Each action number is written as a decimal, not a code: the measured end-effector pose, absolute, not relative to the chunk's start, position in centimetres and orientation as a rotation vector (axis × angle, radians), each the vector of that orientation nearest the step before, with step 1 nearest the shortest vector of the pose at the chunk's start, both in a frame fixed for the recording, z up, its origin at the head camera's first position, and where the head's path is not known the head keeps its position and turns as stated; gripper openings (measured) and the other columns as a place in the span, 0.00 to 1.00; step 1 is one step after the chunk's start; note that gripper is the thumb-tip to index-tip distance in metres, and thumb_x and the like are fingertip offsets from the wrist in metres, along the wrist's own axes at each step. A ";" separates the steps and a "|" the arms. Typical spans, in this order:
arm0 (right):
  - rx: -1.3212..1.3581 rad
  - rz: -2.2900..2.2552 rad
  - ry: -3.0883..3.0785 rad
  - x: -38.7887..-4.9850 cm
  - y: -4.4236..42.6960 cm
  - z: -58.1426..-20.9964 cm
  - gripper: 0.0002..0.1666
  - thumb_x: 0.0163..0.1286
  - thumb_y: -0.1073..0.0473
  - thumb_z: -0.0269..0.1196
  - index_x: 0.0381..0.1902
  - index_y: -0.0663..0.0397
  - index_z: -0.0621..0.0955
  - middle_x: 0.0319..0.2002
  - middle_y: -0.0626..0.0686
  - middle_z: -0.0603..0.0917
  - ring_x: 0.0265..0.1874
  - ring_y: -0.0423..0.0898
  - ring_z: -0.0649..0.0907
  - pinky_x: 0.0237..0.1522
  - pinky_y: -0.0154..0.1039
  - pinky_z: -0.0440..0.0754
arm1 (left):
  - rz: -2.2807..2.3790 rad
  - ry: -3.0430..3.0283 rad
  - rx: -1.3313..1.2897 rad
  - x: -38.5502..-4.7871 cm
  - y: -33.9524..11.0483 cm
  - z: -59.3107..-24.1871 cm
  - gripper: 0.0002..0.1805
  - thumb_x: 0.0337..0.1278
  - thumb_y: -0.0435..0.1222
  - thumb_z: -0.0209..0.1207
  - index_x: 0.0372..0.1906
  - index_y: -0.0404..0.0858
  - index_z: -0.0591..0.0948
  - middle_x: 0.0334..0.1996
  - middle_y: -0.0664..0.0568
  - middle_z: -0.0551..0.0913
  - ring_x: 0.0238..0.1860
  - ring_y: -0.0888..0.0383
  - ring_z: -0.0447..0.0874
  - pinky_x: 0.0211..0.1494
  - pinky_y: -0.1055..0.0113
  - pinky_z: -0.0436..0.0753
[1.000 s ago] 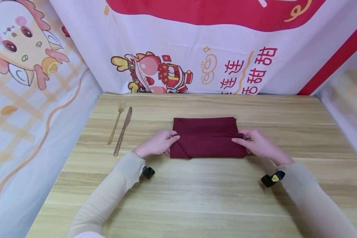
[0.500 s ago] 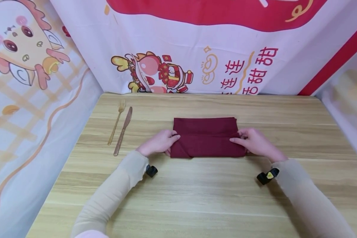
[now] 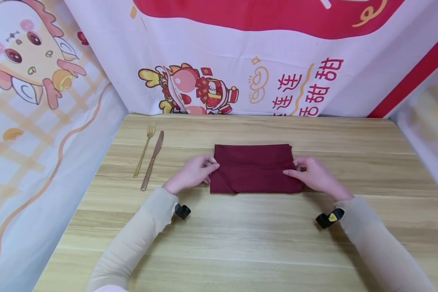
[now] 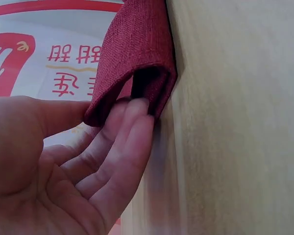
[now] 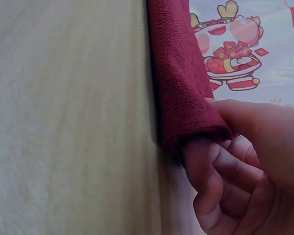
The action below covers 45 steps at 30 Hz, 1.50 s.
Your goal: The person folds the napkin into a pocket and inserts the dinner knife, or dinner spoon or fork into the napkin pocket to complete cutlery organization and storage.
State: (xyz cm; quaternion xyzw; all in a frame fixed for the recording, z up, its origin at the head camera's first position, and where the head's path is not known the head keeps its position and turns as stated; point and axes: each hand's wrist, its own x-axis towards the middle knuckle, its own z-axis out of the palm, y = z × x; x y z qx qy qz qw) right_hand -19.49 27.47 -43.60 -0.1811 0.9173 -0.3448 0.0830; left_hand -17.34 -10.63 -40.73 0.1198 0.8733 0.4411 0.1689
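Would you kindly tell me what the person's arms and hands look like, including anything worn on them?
The left sleeve and right sleeve are long, plain and beige, with pink fabric showing beside the left one. Each wrist bears a small black device, left and right, the right with a yellow mark. The left hand and right hand wear no gloves.

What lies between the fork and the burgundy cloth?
In the head view: the table knife beside the fork, then bare wooden tabletop, then the left grip at the left edge of the burgundy cloth.
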 end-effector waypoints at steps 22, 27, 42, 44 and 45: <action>-0.364 -0.987 2.725 -20.2 27.6 -44.0 0.21 0.66 0.43 0.72 0.32 0.55 0.80 0.26 0.50 0.79 0.23 0.47 0.73 0.25 0.39 0.71 | 1.181 2.543 0.272 -18.9 -10.7 -41.5 0.06 0.73 0.34 0.59 0.40 0.34 0.82 0.28 0.48 0.84 0.24 0.54 0.85 0.30 0.63 0.85; -0.355 -1.001 2.727 -19.9 27.7 -43.7 0.24 0.66 0.43 0.72 0.40 0.58 0.82 0.32 0.53 0.83 0.28 0.49 0.78 0.30 0.41 0.76 | 1.160 2.605 0.292 -18.8 -10.7 -41.6 0.06 0.71 0.36 0.62 0.43 0.36 0.81 0.31 0.49 0.84 0.27 0.55 0.84 0.33 0.63 0.84; -0.842 -1.044 2.704 -17.9 29.5 -41.8 0.23 0.64 0.61 0.74 0.57 0.59 0.85 0.57 0.58 0.84 0.54 0.59 0.82 0.44 0.52 0.86 | 0.846 2.684 0.837 -16.0 -11.0 -39.7 0.27 0.60 0.34 0.72 0.64 0.39 0.82 0.63 0.51 0.80 0.66 0.54 0.74 0.68 0.58 0.71; -0.869 -1.014 2.680 -17.7 29.5 -42.0 0.25 0.64 0.62 0.74 0.59 0.59 0.84 0.59 0.59 0.83 0.59 0.60 0.80 0.48 0.54 0.84 | 0.778 2.677 0.866 -16.0 -11.0 -39.9 0.28 0.59 0.35 0.72 0.65 0.38 0.81 0.64 0.50 0.79 0.67 0.53 0.72 0.70 0.59 0.69; -0.874 -1.002 2.671 -17.7 29.5 -42.2 0.25 0.65 0.62 0.74 0.60 0.59 0.84 0.61 0.59 0.82 0.61 0.61 0.78 0.51 0.56 0.82 | 0.754 2.677 0.873 -16.0 -10.9 -40.0 0.29 0.58 0.36 0.73 0.65 0.37 0.80 0.64 0.49 0.79 0.68 0.53 0.72 0.70 0.59 0.68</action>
